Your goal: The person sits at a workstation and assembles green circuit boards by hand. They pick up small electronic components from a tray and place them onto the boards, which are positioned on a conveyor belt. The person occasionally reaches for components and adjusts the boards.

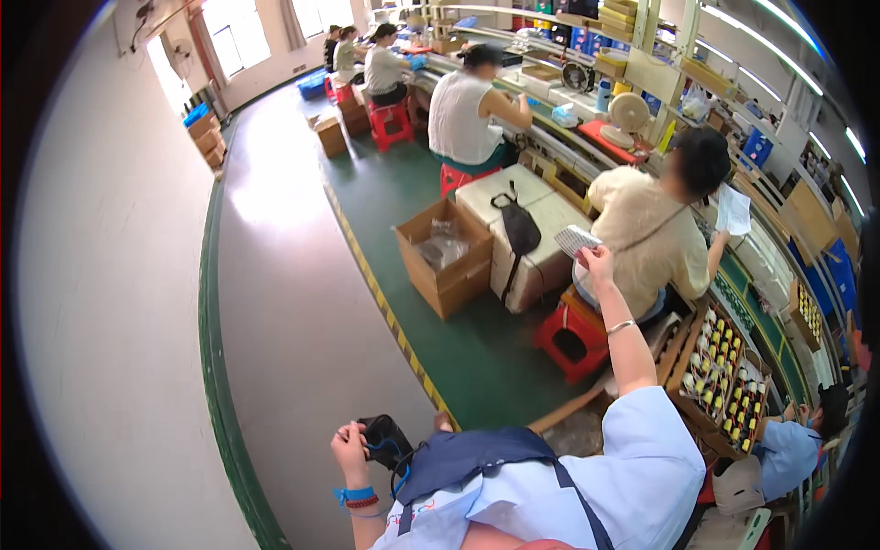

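My right arm reaches forward, and my right hand (599, 263) pinches a small whitish sheet (577, 240) with grey rows on it. The sheet is beside the shoulder of a seated co-worker in a cream top (651, 220), who holds a white paper (733, 211). Low in front of my body, my left hand (349, 447) is closed at the edge of a black pouch-like thing (387, 442). A blue strand and a dark cable run by it; its exact kind is unclear.
An open cardboard box (445, 284) with clear plastic bags stands beside a white block (541, 243) bearing a black bag (520, 225). A red stool (573, 335) is under the co-worker. Boxes of yellow-black parts (724, 380) lie right. A wall (101, 275) runs left; more people sit along the line.
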A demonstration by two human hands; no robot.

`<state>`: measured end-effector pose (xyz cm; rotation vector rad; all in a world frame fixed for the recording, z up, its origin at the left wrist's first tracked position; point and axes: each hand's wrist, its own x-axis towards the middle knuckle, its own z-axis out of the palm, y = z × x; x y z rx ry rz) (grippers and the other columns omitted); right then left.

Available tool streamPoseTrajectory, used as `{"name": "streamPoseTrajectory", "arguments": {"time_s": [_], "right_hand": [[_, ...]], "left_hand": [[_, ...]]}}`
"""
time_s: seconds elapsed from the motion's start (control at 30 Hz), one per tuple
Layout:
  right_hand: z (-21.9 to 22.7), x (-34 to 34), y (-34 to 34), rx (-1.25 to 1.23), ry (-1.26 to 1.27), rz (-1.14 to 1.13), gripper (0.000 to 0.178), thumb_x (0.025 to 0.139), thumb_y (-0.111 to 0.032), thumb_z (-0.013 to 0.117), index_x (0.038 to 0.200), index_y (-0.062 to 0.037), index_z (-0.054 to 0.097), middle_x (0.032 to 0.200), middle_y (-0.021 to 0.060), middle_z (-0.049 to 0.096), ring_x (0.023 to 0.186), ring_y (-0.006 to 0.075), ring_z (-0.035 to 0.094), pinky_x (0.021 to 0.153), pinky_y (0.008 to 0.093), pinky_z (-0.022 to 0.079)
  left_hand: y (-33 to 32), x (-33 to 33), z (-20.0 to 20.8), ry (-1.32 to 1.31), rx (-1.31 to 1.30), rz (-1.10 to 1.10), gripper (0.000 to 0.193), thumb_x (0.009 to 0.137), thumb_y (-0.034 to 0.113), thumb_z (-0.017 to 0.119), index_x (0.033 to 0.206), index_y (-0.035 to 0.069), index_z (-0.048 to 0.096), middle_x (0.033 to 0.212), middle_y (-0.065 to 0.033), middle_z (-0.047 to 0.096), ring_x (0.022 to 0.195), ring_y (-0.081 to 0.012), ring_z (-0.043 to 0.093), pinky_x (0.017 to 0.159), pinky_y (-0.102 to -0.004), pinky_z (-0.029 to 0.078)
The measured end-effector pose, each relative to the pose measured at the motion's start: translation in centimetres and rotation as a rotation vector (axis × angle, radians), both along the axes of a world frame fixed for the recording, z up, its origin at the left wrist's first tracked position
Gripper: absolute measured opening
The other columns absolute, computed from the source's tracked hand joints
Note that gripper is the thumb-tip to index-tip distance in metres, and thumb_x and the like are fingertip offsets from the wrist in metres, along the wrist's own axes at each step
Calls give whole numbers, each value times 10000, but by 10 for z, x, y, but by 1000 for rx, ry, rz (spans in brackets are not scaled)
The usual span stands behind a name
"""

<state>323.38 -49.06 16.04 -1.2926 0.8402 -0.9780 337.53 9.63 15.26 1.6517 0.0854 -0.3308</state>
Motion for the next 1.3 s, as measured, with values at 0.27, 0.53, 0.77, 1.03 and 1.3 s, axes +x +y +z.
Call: {"name": "streamPoseTrajectory", "arguments": {"time_s": [0.27,0.53,0.77,1.03,1.3], "right_hand": [[0,87,-108,47,-4,-197,107,855,-77,551,953,-36,549,874,78,643,736,138,647,602,220,507],[-32,156,-304,131,-191,-480,52,860,-101,557,848,-50,559,765,53,632,646,119,618,538,210,476],[-58,185,-476,194,-281,-841,134,848,-149,591,762,-48,571,615,-21,515,489,48,428,439,182,346],[-114,131,-597,340,-520,-1059,106,852,-101,541,908,-13,563,728,26,585,564,102,558,503,198,463],[-102,105,-617,490,-745,-1145,160,858,-59,503,1010,-10,489,818,72,619,718,160,641,582,238,519]], "left_hand": [[-97,158,-63,81,126,-108,236,878,186,545,723,12,582,494,1,465,354,-53,386,326,-195,273],[-225,266,-95,50,172,-127,232,875,179,542,715,15,579,494,2,454,366,-58,364,334,-198,271],[-318,298,-90,205,328,-58,221,876,189,535,740,21,585,494,-10,449,357,-71,365,326,-210,272],[-404,313,-99,344,313,-87,214,871,201,552,764,19,581,493,4,439,389,-67,394,331,-198,280],[-445,332,-94,369,344,-89,203,872,188,548,760,21,574,505,-4,450,404,-70,402,339,-196,290]]}}
